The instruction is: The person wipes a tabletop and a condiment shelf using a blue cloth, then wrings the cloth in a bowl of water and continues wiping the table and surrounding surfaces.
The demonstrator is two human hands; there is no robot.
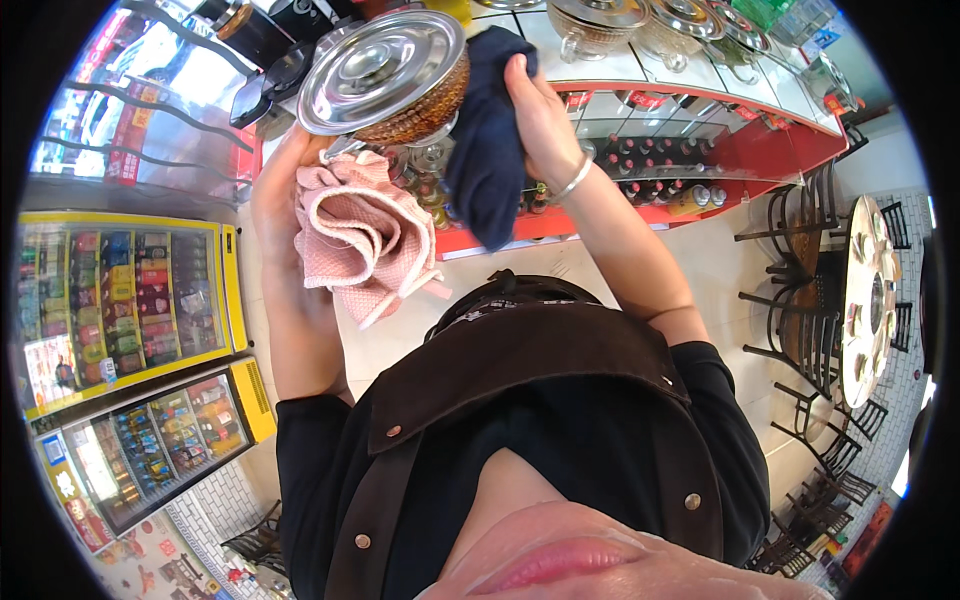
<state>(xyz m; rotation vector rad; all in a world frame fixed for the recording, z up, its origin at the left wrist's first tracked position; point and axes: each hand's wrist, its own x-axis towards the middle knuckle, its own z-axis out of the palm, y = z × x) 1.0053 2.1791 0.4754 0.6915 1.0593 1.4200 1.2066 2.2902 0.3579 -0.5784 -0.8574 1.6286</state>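
Observation:
A glass jar with a round metal lid (379, 71) and brown contents is held up at the upper left. My left hand (289, 169) grips it from below at its left side. A crumpled pink cloth with white edges (364, 232) hangs at the same hand, under the jar. Against the jar's right side is a dark blue cloth (487, 150), which my right hand (540, 116) holds, thumb up, a bangle on the wrist. The left fingers are mostly hidden behind the jar and the pink cloth.
More lidded glass jars (598, 26) line the white tiled counter top (694, 67). Bottles stand on glass shelves in the red counter (810, 146) below. Drink fridges (236, 289) stand left; chairs (814, 322) and a round table (859, 300) are right. Sunglasses (255, 97) lie near the jar.

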